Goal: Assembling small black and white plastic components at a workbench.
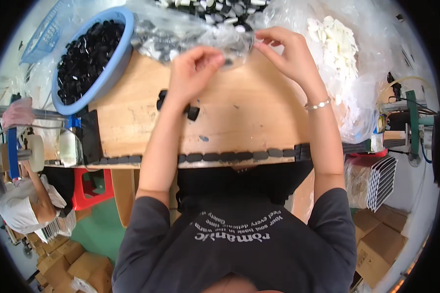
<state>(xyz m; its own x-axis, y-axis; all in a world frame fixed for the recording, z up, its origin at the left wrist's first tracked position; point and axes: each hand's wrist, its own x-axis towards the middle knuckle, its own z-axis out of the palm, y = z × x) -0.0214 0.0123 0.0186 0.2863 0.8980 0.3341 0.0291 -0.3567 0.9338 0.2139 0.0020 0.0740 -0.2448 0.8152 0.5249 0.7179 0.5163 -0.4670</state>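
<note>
1 sheet of clear plastic point(205, 39) lay at the left hand point(193, 73) and the right hand point(292, 53)

The clear plastic was crumpled across the desk point(259, 112) in the upper middle of the frame, just below a mixed heap of black and white pieces point(225, 13) at the top edge. The left hand was partly closed, thumb and fingers drawn close together at the plastic's lower edge; whether they had hold of anything could not be told. The right hand was half curled, thumb and forefinger close together near the plastic's right end, and its grip could not be made out either. At mid-frame, left of centre, black caps point(193, 113) sat on the desk, partly hidden by the left forearm point(162, 136). A row of dark oval pieces point(227, 156) ran along the desk's lower edge. A blue basin point(113, 73) full of black parts point(90, 56) stood at upper left; white pieces point(332, 44) lay heaped at upper right.
</note>
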